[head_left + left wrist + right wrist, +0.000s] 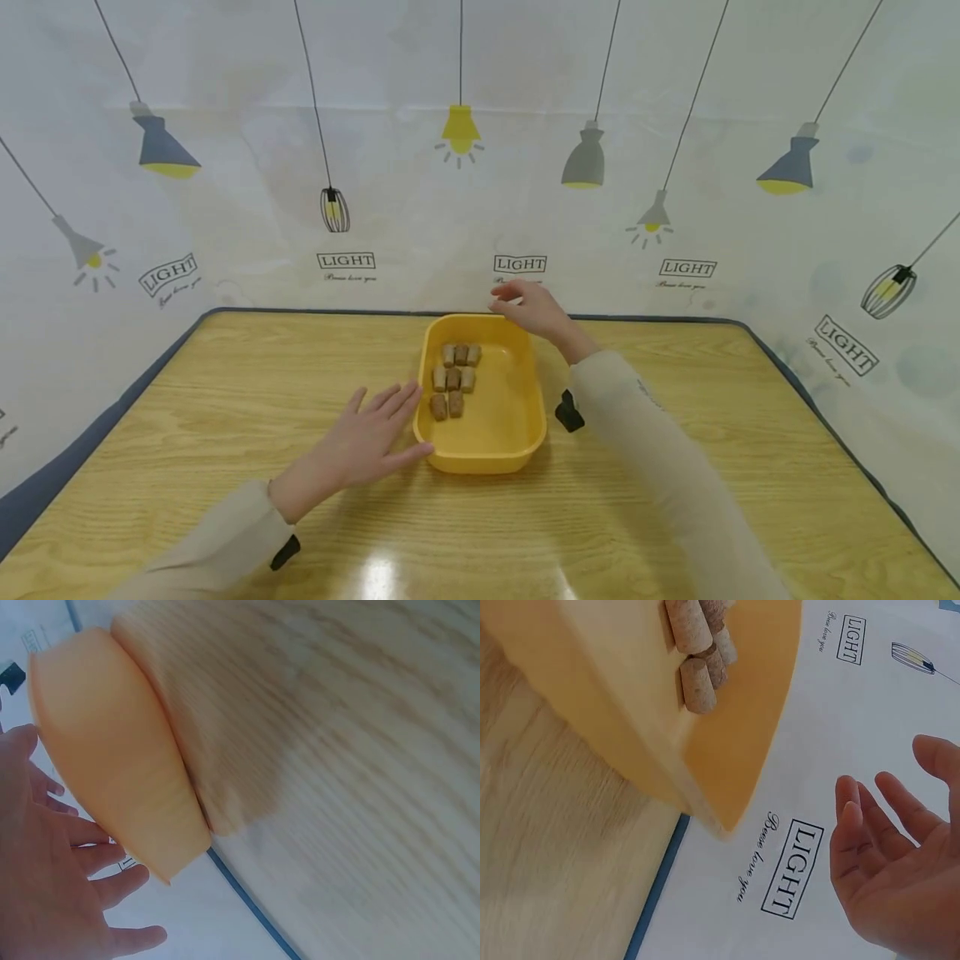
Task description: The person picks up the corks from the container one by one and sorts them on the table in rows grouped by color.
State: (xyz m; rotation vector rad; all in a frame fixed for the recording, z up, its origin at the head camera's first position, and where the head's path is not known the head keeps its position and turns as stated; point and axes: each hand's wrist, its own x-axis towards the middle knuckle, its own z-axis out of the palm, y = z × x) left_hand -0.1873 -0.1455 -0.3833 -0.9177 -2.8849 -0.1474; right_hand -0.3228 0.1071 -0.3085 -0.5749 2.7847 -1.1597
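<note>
A yellow plastic tub (pixel 502 417) stands on the wooden table, with several corks (pixel 453 379) upright or lying in rows along its left side; the right wrist view shows some corks (pixel 697 686) close up. My left hand (pixel 367 442) is at the tub's left rim, fingers spread and straight, its fingertips at the edge. In the left wrist view that hand (pixel 60 877) lies beside the tub's outer wall (pixel 120 750). Above the tub's far right corner hovers my right hand (pixel 531 310), fingers loosely bent; in its wrist view the hand (pixel 900 862) holds nothing.
Behind the wooden table (pixel 262 375) rises a white backdrop (pixel 405 217) printed with lamps and the word LIGHT. A dark edge runs along the table's back. Black straps or clips (pixel 570 411) hang at each sleeve.
</note>
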